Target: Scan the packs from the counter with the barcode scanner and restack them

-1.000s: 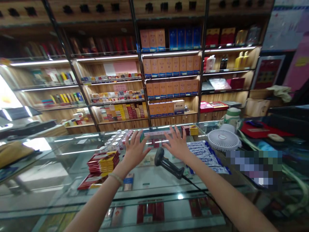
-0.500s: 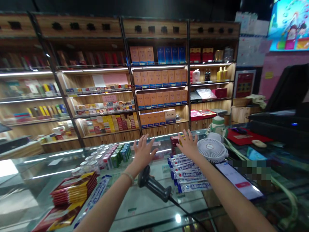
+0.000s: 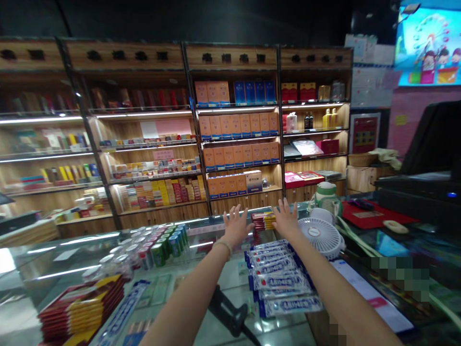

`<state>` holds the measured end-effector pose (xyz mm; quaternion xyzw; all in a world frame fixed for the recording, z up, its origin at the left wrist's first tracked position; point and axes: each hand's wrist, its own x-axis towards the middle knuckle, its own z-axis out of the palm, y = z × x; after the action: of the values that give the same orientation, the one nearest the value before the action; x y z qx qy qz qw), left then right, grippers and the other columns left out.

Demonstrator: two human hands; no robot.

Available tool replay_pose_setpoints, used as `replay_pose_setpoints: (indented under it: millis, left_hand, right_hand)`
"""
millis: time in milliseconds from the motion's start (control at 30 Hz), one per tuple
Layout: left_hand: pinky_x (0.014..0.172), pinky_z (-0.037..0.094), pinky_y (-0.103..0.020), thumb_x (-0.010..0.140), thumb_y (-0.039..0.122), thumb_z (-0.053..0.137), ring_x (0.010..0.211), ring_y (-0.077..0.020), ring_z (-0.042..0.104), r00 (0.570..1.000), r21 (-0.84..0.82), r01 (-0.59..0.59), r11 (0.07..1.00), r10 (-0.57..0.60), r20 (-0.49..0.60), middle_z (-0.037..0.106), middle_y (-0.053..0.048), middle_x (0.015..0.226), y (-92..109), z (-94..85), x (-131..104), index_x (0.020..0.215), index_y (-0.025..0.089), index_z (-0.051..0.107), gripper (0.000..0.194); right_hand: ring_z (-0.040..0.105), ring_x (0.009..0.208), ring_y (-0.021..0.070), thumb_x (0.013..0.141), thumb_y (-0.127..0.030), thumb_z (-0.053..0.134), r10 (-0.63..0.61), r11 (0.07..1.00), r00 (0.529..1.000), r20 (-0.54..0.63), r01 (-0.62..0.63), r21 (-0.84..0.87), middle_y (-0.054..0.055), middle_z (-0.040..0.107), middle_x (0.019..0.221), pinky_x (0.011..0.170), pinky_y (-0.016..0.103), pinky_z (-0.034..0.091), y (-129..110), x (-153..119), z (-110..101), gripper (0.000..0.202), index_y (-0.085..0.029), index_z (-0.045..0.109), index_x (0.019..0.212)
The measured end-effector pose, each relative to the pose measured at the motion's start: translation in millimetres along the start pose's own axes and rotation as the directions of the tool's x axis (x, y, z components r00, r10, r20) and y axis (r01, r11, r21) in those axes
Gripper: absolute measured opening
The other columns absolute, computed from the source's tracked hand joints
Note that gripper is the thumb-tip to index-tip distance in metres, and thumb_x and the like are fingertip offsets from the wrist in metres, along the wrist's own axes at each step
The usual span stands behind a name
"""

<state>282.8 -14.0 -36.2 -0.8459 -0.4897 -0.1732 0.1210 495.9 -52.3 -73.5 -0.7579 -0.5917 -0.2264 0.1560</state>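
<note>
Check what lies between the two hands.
In the head view, a stack of red-and-yellow packets lies between the left hand and right hand; contact with the right is unclear.

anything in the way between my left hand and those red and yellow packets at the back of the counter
Nothing visible stands between the left hand and the red and yellow packets. The blue-and-white wrapped sticks lie nearer the camera, outside that gap; the right hand is at the packets' other side.
</note>
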Motion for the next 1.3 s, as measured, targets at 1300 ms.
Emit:
replay_pose_setpoints:
  millis: [1300]
  left_hand:
    - [0.118,0.016,-0.068,0.087,0.044,0.068,0.153,-0.0367,0.025,0.982,-0.134,0.172,0.976,-0.180,-0.054,0.047,-0.013,0.159,25,6.4,10,0.098,0.027,0.081,0.025]
  right_hand:
    - [0.021,0.155,0.0343,0.094,-0.031,0.061,0.078,0.985,0.997,0.018,-0.079,0.153,0.015,0.043,0.161,0.118,0.067,0.012,-1,-3,-17,0.024,-0.021,0.079,0.105]
